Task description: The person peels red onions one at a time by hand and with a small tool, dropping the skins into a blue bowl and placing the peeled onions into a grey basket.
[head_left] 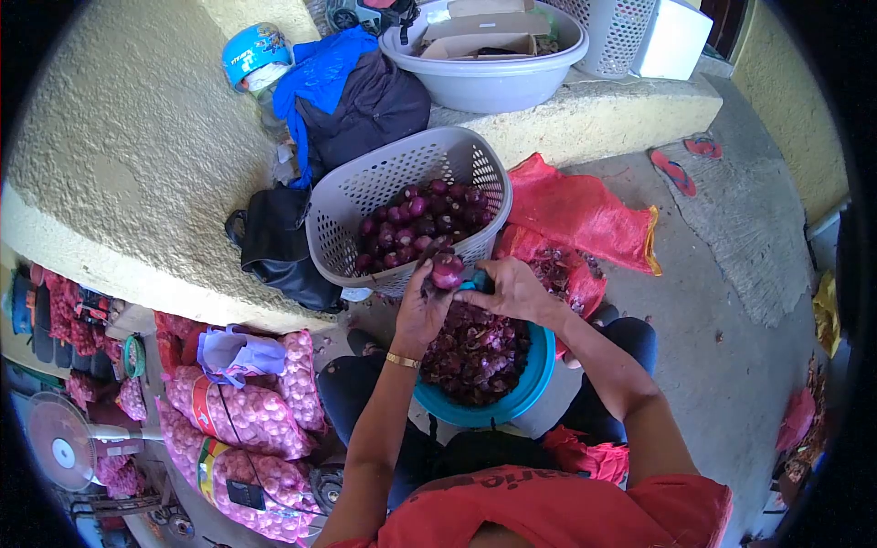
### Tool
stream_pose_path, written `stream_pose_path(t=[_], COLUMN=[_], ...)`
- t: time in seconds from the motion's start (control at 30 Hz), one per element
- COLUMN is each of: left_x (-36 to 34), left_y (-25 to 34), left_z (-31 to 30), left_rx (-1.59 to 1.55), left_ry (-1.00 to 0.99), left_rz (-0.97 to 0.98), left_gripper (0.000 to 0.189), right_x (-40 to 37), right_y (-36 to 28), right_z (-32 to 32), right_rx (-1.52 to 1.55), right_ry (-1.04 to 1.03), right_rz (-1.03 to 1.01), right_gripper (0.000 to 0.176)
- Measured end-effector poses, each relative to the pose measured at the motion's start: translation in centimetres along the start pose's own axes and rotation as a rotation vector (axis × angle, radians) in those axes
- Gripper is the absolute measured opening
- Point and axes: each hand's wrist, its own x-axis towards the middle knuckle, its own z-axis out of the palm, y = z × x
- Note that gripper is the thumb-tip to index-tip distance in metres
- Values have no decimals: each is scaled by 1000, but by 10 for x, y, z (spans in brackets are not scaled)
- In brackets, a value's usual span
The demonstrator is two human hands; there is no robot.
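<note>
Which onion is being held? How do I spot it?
Look at the grey basket of onions, then below its rim, above the blue bowl of peelings. The onion sits between the left hand and the right hand gripping a teal handle; it's the only one held, not piled.

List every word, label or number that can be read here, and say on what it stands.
No text reads clearly.
red shirt: dark letters, upside down, cut off, unreadable.
blue helmet: white lettering, blurred.
onion sack: band label, too small.
</note>
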Motion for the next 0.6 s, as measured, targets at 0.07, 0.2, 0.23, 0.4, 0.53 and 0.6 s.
stream_pose_path(t=[0.07,0.2,0.23,0.4,0.53,0.6], left_x=[1,-2,-2,-1,0,1], left_y=[-4,-6,-6,-7,-9,-9], left_z=[1,8,6,0,-2,-5], left_rx=[4,4,3,49,91,101], left_ry=[9,-7,-7,9,10,-14], left_rz=[7,-16,-17,-49,-35,-25], left_gripper=[32,30,30,28,31,31], right_x=[0,0,0,0,0,0], right_y=[8,8,8,10,19,17], right_z=[6,9,10,10,21,19], right_rx=[20,-1,-15,-13,34,20], right_ry=[55,92,81,-48,-11,-15], right_rz=[-5,-42,-29,132,34,35], right_gripper=[47,50,51,49,42,41])
